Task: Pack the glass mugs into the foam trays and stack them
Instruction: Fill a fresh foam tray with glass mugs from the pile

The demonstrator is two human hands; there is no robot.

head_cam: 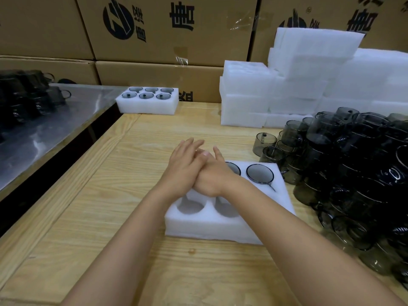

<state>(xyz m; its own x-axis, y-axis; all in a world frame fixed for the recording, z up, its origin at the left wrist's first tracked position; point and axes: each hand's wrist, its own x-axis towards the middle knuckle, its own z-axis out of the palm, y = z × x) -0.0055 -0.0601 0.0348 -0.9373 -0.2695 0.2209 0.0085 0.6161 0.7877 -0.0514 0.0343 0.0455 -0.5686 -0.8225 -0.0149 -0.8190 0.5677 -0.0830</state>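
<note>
My left hand (183,166) and right hand (212,176) are pressed together, fingers mostly straight, holding no mug, over the white foam tray with round holes (220,224) at the centre of the pale wooden counter (110,195). Its far row holds two smoky grey glass mugs (260,173); the two near holes I can see are empty. A heap of loose mugs (353,173) fills the right edge. A filled six-mug tray (147,104) sits upper centre-left, and stacked foam trays (309,80) upper right
</note>
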